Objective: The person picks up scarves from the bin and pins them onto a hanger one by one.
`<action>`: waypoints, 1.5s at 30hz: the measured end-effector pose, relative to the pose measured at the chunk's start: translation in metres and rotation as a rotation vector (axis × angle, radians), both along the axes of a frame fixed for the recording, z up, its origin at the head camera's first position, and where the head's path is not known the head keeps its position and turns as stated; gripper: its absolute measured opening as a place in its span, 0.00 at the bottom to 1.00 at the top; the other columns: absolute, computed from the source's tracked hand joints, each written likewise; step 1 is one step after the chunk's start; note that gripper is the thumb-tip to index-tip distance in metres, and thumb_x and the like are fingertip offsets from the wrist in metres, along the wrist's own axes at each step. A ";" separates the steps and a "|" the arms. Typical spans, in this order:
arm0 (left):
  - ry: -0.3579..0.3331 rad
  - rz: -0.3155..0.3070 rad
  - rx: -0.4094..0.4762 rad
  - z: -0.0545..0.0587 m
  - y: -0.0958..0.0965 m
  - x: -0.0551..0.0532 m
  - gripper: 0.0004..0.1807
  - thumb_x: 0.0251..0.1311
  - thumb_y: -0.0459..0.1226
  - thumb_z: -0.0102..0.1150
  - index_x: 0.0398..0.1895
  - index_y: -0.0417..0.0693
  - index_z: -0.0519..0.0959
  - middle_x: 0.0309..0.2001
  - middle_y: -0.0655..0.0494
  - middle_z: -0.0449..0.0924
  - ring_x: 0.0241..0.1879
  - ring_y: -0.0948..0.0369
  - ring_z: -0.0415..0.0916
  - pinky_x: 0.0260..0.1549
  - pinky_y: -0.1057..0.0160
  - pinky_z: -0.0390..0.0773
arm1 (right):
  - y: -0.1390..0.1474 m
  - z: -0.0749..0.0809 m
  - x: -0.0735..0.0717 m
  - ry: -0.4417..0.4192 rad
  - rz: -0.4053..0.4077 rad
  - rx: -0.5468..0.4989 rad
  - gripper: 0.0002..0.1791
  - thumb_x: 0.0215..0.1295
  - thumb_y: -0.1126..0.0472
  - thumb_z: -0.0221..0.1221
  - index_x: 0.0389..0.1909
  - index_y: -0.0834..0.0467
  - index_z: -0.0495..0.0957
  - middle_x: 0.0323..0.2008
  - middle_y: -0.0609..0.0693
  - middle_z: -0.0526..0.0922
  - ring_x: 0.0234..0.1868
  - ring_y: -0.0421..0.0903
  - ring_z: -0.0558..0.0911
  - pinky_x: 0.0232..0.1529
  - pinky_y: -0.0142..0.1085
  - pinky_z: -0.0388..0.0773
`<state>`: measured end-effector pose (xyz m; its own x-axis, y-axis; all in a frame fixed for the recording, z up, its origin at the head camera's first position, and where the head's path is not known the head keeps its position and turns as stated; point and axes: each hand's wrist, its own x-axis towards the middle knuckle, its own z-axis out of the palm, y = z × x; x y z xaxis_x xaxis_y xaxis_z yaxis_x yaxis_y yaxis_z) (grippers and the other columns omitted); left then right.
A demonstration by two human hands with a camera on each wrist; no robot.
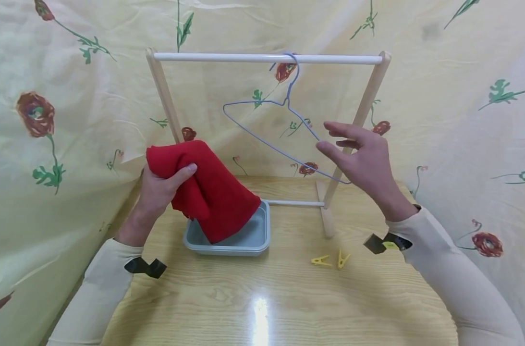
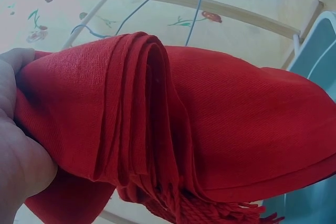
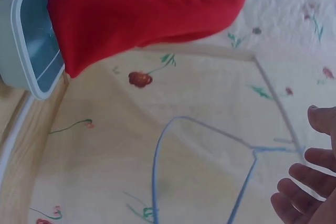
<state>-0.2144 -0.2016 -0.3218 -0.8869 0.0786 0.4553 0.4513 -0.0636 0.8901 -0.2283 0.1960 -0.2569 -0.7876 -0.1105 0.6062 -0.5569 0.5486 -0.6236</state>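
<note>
My left hand grips a folded red scarf, the thumb lying over the cloth. The scarf's fringe shows at the bottom of the left wrist view, and its lower end hangs over a grey-blue plastic basin. From the rack's white top bar hangs a blue wire hanger, tilted, with nothing on it. My right hand is raised beside the hanger's right side, fingers spread and relaxed, holding nothing. In the right wrist view a gap shows between those fingers and the hanger.
The wooden rack with its white top bar stands at the back of the wood-grain table. Two yellow clothespins lie on the table, right of the basin. Flower-patterned cloth hangs behind and at both sides.
</note>
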 end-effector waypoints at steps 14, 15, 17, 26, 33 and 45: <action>0.009 0.007 -0.017 -0.004 0.000 -0.001 0.23 0.61 0.26 0.64 0.59 0.50 0.75 0.51 0.51 0.83 0.48 0.53 0.82 0.43 0.61 0.86 | 0.001 -0.008 -0.042 -0.211 -0.023 0.058 0.28 0.67 0.46 0.67 0.63 0.55 0.81 0.59 0.54 0.84 0.55 0.51 0.85 0.44 0.25 0.80; 0.007 0.007 -0.018 -0.004 0.000 -0.001 0.23 0.61 0.26 0.64 0.59 0.50 0.75 0.51 0.51 0.83 0.48 0.53 0.82 0.42 0.61 0.86 | 0.000 -0.008 -0.044 -0.217 -0.023 0.067 0.28 0.67 0.45 0.67 0.63 0.55 0.80 0.58 0.54 0.84 0.55 0.52 0.85 0.42 0.23 0.79; 0.002 0.007 -0.018 -0.004 0.000 -0.001 0.23 0.61 0.26 0.64 0.58 0.50 0.75 0.51 0.52 0.83 0.47 0.53 0.82 0.42 0.61 0.86 | -0.001 -0.009 -0.047 -0.231 -0.029 0.085 0.28 0.68 0.45 0.66 0.63 0.55 0.80 0.56 0.55 0.85 0.54 0.52 0.86 0.39 0.22 0.77; 0.000 0.019 -0.043 -0.004 0.000 -0.001 0.24 0.61 0.27 0.65 0.59 0.51 0.74 0.51 0.52 0.83 0.48 0.53 0.82 0.42 0.61 0.86 | -0.004 -0.007 -0.058 -0.247 -0.022 0.117 0.24 0.70 0.46 0.64 0.60 0.57 0.83 0.47 0.57 0.89 0.41 0.35 0.86 0.38 0.25 0.77; 0.002 0.019 -0.050 -0.003 0.000 -0.001 0.23 0.61 0.28 0.65 0.59 0.50 0.75 0.51 0.52 0.83 0.48 0.53 0.82 0.42 0.61 0.86 | -0.008 -0.003 -0.061 -0.273 0.017 0.086 0.20 0.73 0.51 0.62 0.54 0.62 0.85 0.41 0.57 0.89 0.33 0.36 0.84 0.35 0.26 0.80; 0.007 -0.004 -0.049 0.008 0.002 -0.001 0.25 0.60 0.27 0.65 0.60 0.51 0.72 0.53 0.51 0.81 0.50 0.52 0.80 0.43 0.61 0.85 | -0.012 0.006 -0.059 -0.212 -0.037 0.069 0.17 0.72 0.52 0.63 0.46 0.63 0.87 0.31 0.51 0.87 0.30 0.39 0.82 0.29 0.27 0.76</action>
